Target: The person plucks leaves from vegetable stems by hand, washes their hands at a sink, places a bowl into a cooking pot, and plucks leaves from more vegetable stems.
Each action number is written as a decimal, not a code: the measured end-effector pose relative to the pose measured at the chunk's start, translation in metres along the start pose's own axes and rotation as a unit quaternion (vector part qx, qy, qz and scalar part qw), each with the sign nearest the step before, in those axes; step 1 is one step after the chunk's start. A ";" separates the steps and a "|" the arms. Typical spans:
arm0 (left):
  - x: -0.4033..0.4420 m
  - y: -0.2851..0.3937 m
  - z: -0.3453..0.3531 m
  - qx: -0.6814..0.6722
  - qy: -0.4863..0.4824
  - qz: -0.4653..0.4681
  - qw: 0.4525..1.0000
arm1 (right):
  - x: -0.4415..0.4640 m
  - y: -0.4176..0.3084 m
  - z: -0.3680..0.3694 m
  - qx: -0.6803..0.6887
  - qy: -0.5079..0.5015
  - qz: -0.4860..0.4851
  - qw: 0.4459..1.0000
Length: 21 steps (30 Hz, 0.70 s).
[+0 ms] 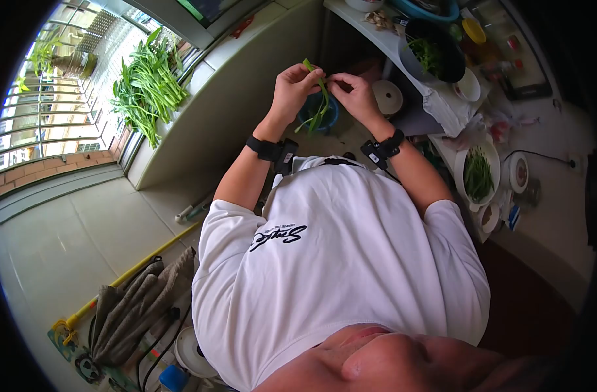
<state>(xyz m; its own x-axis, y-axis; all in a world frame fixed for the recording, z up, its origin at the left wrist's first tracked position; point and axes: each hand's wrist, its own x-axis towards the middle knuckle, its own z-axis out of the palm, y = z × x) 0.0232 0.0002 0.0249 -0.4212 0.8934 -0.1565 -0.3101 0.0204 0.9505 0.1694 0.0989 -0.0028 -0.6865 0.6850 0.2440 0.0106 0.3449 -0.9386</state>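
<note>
My left hand (293, 95) pinches a leafy green stem (322, 108) between thumb and fingers, and its lower leaves hang down. Close to its right, my right hand (358, 99) is closed at the stem's upper part, fingertips pressed together; whatever lies between them is too small to tell. Beneath the hands is a blue bucket (329, 119), partly hidden by the stem and fingers. On the window ledge at the left lies a large pile of leafy green stems (151, 85). At the right, a white bowl (460, 171) holds cut green stems (479, 175).
A dark pot (450, 46) with greens stands on the upper right counter, beside a small white bowl (468, 85). A white round lid (387, 98) is right of the hands. At the lower left, a grey cloth (125, 307) hangs by a yellow pole (138, 266).
</note>
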 end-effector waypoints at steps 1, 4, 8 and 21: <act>0.000 -0.001 0.001 0.001 -0.001 -0.001 1.000 | 0.000 0.004 -0.001 0.000 0.002 0.001 1.000; 0.001 -0.005 0.005 -0.002 -0.018 0.001 1.000 | 0.000 0.011 -0.005 -0.010 0.015 -0.040 0.999; 0.002 -0.006 0.012 -0.029 0.002 0.001 1.000 | 0.001 0.018 -0.020 0.253 0.061 0.223 0.940; 0.016 0.021 -0.004 -0.088 -0.112 -0.017 0.990 | -0.009 0.006 -0.046 -0.009 -0.207 0.054 0.977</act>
<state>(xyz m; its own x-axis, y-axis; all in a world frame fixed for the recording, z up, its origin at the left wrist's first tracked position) 0.0064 0.0134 0.0416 -0.2149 0.9709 -0.1060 -0.4727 -0.0085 0.8812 0.2092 0.1242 0.0004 -0.9159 0.4008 0.0207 0.1096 0.2995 -0.9478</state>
